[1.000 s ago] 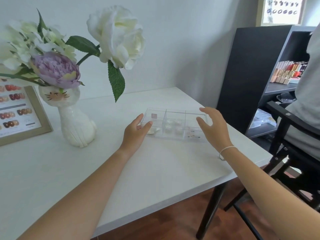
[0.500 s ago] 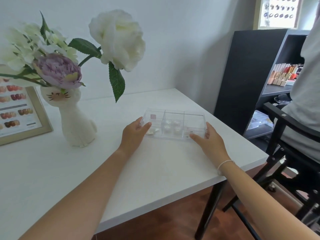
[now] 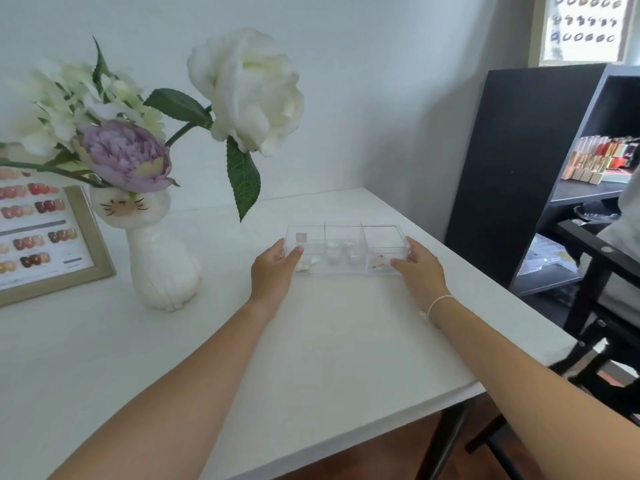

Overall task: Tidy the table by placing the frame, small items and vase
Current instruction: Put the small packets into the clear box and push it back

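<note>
A clear plastic organizer tray (image 3: 346, 233) with several compartments holding small pale items sits on the white table (image 3: 311, 341) toward the far right. My left hand (image 3: 273, 271) grips its left end and my right hand (image 3: 420, 268) grips its right end. A white cat-shaped vase (image 3: 159, 265) with white and purple flowers stands to the left. Further left, a gold picture frame (image 3: 52, 244) showing nail colour samples leans at the table's back edge, partly cut off by the image border.
A black shelf unit (image 3: 540, 168) with small boxes stands right of the table. A black chair (image 3: 602, 306) with a seated person's grey clothing is at the far right. The table's right edge lies just beyond the tray.
My right hand came down from hovering over the tray and closed on its right end. My left hand stayed at the left end. The tray now sits straighter between both hands.
</note>
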The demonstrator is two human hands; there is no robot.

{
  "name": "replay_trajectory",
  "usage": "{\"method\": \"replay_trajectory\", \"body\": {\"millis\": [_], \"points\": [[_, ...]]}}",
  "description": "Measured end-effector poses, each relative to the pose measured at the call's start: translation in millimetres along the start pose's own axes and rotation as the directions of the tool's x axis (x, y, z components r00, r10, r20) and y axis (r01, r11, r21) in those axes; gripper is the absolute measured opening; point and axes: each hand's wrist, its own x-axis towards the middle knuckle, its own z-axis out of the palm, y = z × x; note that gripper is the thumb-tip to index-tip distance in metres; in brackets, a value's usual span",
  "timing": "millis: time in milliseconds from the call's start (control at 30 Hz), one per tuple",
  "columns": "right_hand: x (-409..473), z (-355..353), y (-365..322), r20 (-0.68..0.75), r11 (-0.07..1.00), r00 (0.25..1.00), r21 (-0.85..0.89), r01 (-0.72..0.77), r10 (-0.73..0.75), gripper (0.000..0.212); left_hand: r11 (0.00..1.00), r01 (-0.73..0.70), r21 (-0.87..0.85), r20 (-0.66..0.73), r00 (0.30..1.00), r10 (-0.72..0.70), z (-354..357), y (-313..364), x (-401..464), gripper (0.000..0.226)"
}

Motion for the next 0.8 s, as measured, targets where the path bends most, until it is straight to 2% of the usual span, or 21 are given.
{"method": "replay_trajectory", "body": {"millis": [100,267,433,533,800], "points": [[27,9,0,0.008,0.999,0.999,0.025,-0.047,0.047,0.057,0.998,-0.046,0.037,-0.038,0.998,0.048,8,-1,16,0.036],[70,25,3,0.017,0.998,1.0,0.062,-0.024,0.023,0.054,0.997,-0.069,0.019,-0.073,0.995,0.07,20,-6,48,0.04],[120,41,8,0.031,0.999,1.0,0.043,0.0,-0.001,0.055,0.991,-0.112,0.071,-0.105,0.987,0.119,30,-18,88,0.027],[148,50,11,0.049,1.0,0.998,0.006,0.025,-0.025,0.055,0.984,-0.146,0.107,-0.124,0.98,0.158,36,-22,107,0.037],[211,76,17,0.096,0.996,0.992,0.055,0.073,-0.078,0.054,0.966,-0.167,0.195,-0.153,0.968,0.198,44,-32,158,0.038]]}}
